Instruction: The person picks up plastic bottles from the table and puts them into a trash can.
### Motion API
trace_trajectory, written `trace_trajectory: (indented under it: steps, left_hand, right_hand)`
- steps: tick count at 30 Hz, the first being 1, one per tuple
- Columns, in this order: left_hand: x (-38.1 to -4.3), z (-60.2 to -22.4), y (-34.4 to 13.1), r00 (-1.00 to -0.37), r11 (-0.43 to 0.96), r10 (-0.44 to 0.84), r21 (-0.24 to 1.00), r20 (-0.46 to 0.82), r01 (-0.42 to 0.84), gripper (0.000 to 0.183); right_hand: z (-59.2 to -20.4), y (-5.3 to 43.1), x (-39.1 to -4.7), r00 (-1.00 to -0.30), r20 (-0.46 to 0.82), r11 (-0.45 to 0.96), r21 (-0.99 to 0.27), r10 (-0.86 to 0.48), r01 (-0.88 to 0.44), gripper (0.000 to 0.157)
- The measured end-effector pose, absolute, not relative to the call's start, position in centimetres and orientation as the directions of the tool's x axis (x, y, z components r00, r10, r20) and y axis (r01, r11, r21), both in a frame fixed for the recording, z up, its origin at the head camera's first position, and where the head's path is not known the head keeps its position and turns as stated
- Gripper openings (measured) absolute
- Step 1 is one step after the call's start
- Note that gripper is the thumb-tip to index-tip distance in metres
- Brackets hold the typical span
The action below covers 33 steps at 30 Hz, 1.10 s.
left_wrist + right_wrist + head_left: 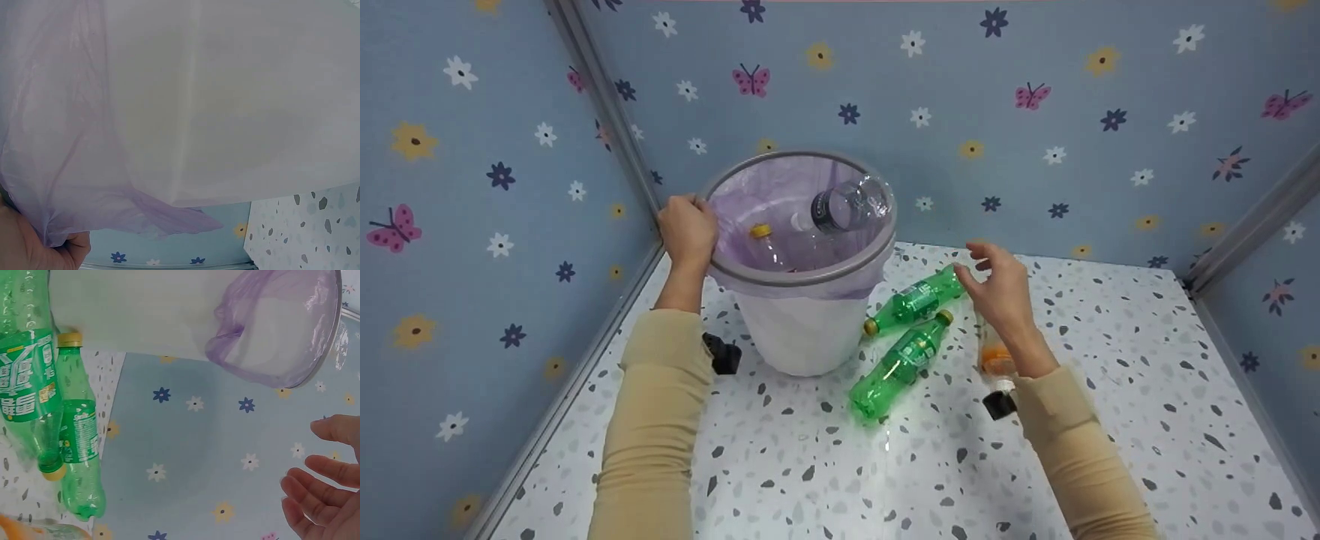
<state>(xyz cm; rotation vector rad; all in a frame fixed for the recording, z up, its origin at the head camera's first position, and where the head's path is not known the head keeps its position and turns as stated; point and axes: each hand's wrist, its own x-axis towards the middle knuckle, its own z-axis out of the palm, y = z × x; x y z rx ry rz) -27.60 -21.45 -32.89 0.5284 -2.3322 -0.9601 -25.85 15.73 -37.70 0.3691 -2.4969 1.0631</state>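
A white waste bin (802, 330) lined with a pale purple bag (780, 202) is seen standing on a speckled tabletop (1110, 390), close to the corner where two flowered blue walls (1035, 112) meet. The bin's grey rim (780, 276) is gripped by the left hand (687, 229) on the side toward the left wall, the fingers being curled over the edge; in the left wrist view only the heel of that hand (31, 244) is shown beneath the bag's hanging fold (169, 112).

Inside the bin a clear bottle with a dark label (847, 204) is seen lying against the far wall of the liner, and a bottle with a yellow cap (765, 241) is seen lower down beside it.

The right hand (997, 289) is held just to the right of the bin, above the tabletop, with the fingers loosely spread and slightly bent; nothing is held in it, as is confirmed by the right wrist view, where the bare fingers (315, 492) are shown apart from everything else.

Two green bottles are found lying on their sides just right of the bin's base. The upper green bottle (916, 300) is the nearer to the bin, its yellow cap pointed toward the bin, and its far end is almost met by the right hand's fingertips. The lower green bottle (896, 367) is laid just beside it, farther from the bin, its cap close to the first bottle's body. An orange-tinted bottle (996, 358) is partly hidden under the right wrist, farther again from the bin
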Motion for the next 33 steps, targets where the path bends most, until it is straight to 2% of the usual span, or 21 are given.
trace_trajectory:
  steps: [12, 21, 26, 33]
  left_hand:
    - [-27.6, -32.7, -21.4, -0.78, 0.651, -0.547, 0.74, 0.303, -0.169, 0.031]
    - [-27.5, -32.4, -21.4, -0.785, 0.632, -0.556, 0.753, 0.275, -0.183, 0.032]
    - [-27.5, -32.5, -21.4, -0.783, 0.637, -0.554, 0.749, 0.282, -0.182, 0.032]
    - [-27.5, -32.6, -21.4, -0.784, 0.641, -0.553, 0.745, 0.282, -0.184, 0.032]
  right_hand:
    - [-41.9, 18.5, -25.7, -0.932, 0.363, 0.712, -0.656, 0.007, -0.25, 0.04]
    - [-44.7, 20.4, -25.9, -0.964, 0.264, 0.746, -0.645, 0.016, -0.165, 0.047]
    - [-45.8, 21.3, -26.3, -0.986, 0.164, 0.788, -0.611, 0.036, -0.073, 0.054]
    - [-47.2, 22.4, -26.9, -0.994, -0.039, 0.819, -0.564, 0.098, 0.103, 0.066]
